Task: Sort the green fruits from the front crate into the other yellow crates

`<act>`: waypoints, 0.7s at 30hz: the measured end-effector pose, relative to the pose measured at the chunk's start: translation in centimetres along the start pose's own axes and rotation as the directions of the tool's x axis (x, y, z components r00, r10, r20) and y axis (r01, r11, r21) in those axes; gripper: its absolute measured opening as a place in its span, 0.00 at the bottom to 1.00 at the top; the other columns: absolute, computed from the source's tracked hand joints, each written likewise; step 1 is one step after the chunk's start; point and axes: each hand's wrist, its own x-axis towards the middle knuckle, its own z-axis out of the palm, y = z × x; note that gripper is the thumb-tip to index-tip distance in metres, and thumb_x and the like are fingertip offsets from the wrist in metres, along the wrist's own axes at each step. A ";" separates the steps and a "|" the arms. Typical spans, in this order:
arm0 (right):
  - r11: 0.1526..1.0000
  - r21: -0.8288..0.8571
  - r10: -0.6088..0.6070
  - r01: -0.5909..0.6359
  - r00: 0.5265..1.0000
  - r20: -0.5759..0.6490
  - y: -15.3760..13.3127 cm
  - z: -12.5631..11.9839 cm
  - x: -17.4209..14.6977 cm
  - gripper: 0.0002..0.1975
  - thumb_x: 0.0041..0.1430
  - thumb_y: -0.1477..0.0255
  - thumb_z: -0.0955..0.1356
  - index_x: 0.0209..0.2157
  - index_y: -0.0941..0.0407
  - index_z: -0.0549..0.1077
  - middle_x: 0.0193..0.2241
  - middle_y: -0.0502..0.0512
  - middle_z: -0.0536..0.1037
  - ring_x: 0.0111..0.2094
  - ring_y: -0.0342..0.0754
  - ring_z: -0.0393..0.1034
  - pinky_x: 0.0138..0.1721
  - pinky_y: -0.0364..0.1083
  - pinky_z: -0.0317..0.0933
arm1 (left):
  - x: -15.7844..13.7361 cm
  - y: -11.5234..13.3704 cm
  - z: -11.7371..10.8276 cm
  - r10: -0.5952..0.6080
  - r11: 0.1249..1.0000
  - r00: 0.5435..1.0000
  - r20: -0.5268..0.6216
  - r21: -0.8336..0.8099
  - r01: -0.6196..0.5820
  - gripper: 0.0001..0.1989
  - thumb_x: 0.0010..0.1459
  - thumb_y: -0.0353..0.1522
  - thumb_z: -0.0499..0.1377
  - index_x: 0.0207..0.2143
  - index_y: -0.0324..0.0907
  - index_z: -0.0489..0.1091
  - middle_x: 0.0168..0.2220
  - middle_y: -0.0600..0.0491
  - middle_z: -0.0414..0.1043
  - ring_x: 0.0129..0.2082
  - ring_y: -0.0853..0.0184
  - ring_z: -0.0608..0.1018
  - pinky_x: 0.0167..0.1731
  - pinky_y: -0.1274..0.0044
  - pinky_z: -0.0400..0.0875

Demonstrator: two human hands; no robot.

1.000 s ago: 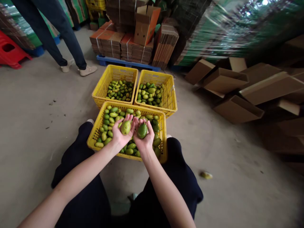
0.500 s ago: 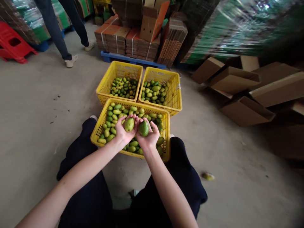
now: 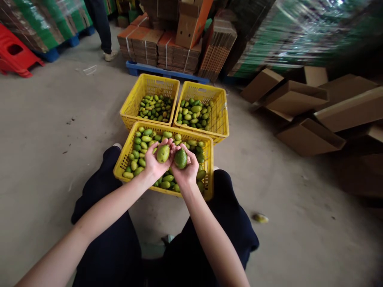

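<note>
My left hand (image 3: 155,162) is cupped palm up around a yellow-green oval fruit (image 3: 163,154). Beside it, palm up too, my right hand (image 3: 188,171) cradles a darker green oval fruit (image 3: 180,158) with glossy skin. The frame does not settle whether these are avocados, mangoes or another kind. Both hands are side by side, their fingers nearly meeting, above the nearest yellow plastic crate (image 3: 119,165). Similar loose green fruits (image 3: 146,138) lie in that crate, partly hidden by my hands. The crate stands between my knees.
Behind it stand a left yellow crate (image 3: 128,107) and a right yellow crate (image 3: 223,115), each with more fruit. Flattened cartons (image 3: 146,48) rest on a blue pallet (image 3: 167,73). Open cardboard boxes (image 3: 311,137) lie at right, a single fruit (image 3: 260,217) on the floor, a red stool (image 3: 18,52) at left.
Both hands hold the same fruits in nearly the same place. The person walking in the background has moved away, with one leg now showing. The view has shifted slightly.
</note>
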 end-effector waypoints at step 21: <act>1.000 0.018 0.019 -0.019 1.000 0.004 0.0 0.0 -0.4 0.18 0.63 0.62 0.59 0.35 0.58 0.76 0.30 0.56 0.80 0.39 0.49 0.75 0.56 0.54 0.65 | -0.3 0.3 0.5 0.019 1.000 0.996 -0.092 -0.015 -0.020 0.13 0.60 0.29 0.51 0.33 0.38 0.76 0.36 0.48 0.80 0.34 0.65 0.80 0.33 0.76 0.75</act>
